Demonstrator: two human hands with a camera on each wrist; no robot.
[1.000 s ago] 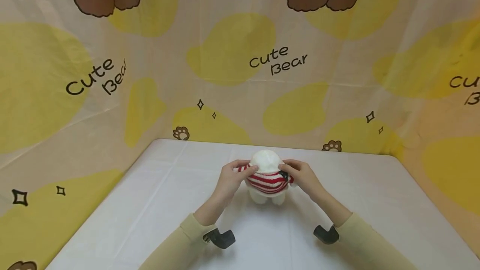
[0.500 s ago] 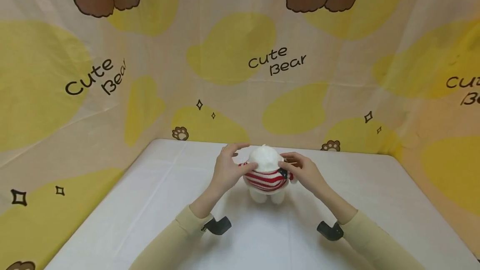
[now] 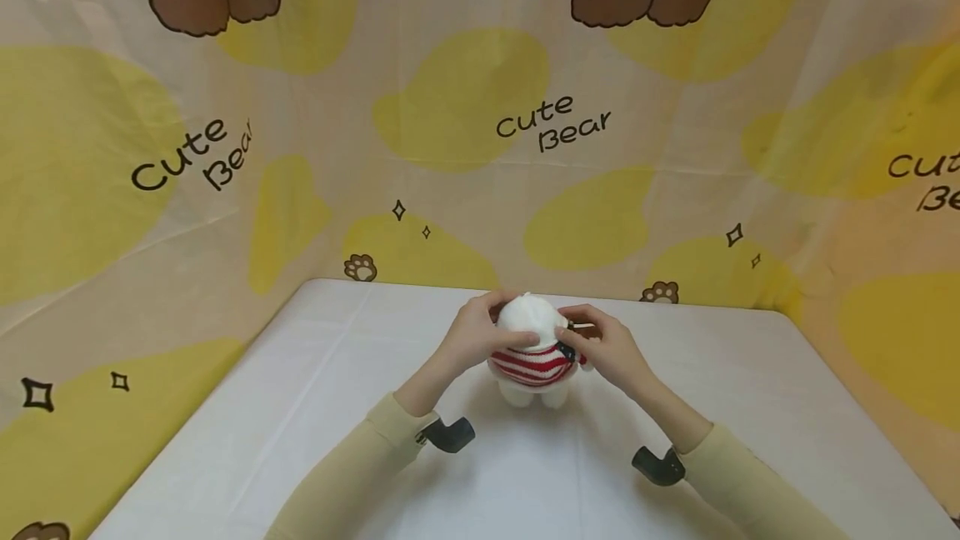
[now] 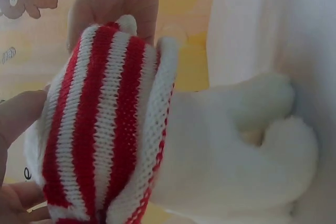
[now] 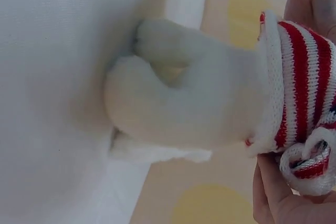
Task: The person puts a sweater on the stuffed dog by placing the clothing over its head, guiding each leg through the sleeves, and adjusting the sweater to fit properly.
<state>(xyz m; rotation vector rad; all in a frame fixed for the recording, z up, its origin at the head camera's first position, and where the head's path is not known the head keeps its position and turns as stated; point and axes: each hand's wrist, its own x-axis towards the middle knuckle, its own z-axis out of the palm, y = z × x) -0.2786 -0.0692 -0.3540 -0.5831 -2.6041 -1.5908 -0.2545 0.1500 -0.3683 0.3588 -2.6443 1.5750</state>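
A white plush toy [image 3: 528, 317] stands upright on its stubby legs, wearing a red-and-white striped knit sweater [image 3: 531, 367]. My left hand [image 3: 471, 336] grips its head from the left, the thumb lying across the lower head and the fingers going out of sight behind. On the other side, my right hand [image 3: 609, 350] holds the toy by its neck and shoulder, near a small dark patch on the sweater. The left wrist view has the thumb [image 4: 23, 114] at the sweater's upper edge. In the right wrist view, fingers [image 5: 274, 190] lie beside the rolled sleeve cuff [image 5: 310, 174].
The toy and both forearms are over a white-covered table [image 3: 315, 373]. Behind it hangs a yellow-and-beige cloth [image 3: 465, 107] printed with bears and lettering. Black curved mounts stick out from both sleeves [image 3: 352, 457].
My left hand loosened from the toy's left sleeve, lifted with spread fingers, then closed around the head. The right hand stays at the neck and shoulder. The toy has hardly moved.
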